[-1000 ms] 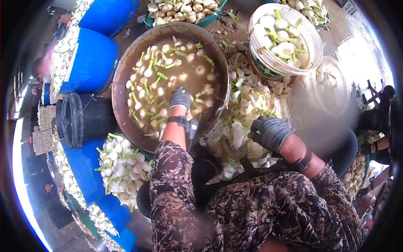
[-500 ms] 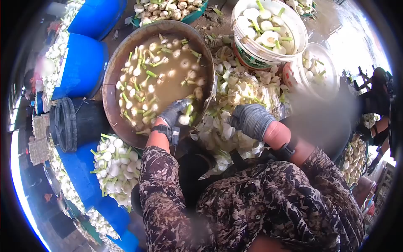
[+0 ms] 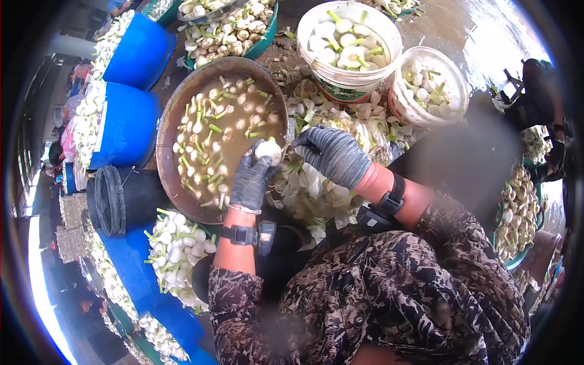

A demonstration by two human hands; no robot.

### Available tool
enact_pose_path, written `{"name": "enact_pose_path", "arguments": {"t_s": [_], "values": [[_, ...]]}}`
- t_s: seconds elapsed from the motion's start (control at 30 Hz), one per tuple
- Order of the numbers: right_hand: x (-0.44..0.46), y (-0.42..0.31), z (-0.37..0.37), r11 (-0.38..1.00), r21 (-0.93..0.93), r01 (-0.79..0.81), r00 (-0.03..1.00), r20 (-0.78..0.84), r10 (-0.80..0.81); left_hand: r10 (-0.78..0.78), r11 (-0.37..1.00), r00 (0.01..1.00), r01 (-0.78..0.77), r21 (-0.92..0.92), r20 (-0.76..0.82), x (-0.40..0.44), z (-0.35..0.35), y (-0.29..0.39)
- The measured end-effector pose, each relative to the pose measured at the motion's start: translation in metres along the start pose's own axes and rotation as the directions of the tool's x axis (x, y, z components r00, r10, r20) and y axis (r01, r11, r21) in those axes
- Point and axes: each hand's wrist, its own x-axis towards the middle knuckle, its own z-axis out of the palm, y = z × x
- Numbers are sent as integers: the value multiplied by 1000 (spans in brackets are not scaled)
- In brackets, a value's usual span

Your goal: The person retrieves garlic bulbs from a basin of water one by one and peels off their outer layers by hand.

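A head-worn camera looks forward and down, close above the hands (image 3: 292,167).

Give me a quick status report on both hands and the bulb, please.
Left hand holds white bulb by basin rim. Right hand close by, fingers curled, contents hidden. Gap between right hand and bulb looks unobstructed.

black bucket (image 3: 143,193), left | blue tubs (image 3: 125,126), left | wet floor (image 3: 441,27), upper right

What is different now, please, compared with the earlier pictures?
The gray-gloved left hand has come up from the brown water in the wide round basin and now holds a round white bulb. The gray-gloved right hand has moved inward, closer to that bulb. The white plastic bucket of bulbs stays beside the basin.
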Motion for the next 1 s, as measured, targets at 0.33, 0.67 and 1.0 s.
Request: {"name": "enact_pose_path", "arguments": {"t_s": [0.33,0.67,1.0], "values": [[-10,-3,-8,965,-249,77,997,23,-74,202,874,979,-197,444,37,-21,46,-11],[-5,6,0,994,3,-112,990,88,112,174,880,975,-216,423,136,-25,42,-5],[5,49,-12,964,-67,-256,930,-289,227,126,927,939,3,-376,318,-33,31,4]]}}
